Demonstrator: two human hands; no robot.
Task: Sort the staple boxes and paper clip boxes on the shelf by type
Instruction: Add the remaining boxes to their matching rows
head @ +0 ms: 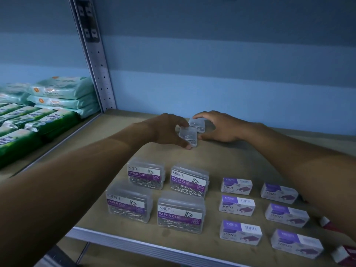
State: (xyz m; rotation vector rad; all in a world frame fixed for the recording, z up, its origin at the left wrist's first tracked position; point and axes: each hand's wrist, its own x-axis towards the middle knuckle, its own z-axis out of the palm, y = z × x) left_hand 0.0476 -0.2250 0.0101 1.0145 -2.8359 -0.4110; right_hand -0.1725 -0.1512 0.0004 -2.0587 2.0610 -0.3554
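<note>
Two clear plastic paper clip boxes lie far back on the shelf (119, 135). My left hand (165, 130) grips the nearer clear box (189, 136) between thumb and fingers. My right hand (219, 128) curls round the farther clear box (198, 123), thumb low and fingers over its top. Nearer the front, several labelled paper clip boxes (145, 175) stand in a two-by-two block. To their right, several purple-and-white staple boxes (236, 185) lie in two columns.
A perforated metal upright (96, 60) divides this bay from the left bay, where green and pale wipe packs (57, 97) are stacked. The shelf's pale front edge (134, 241) runs along the bottom. Red-and-white boxes (344, 256) peek in at the right edge.
</note>
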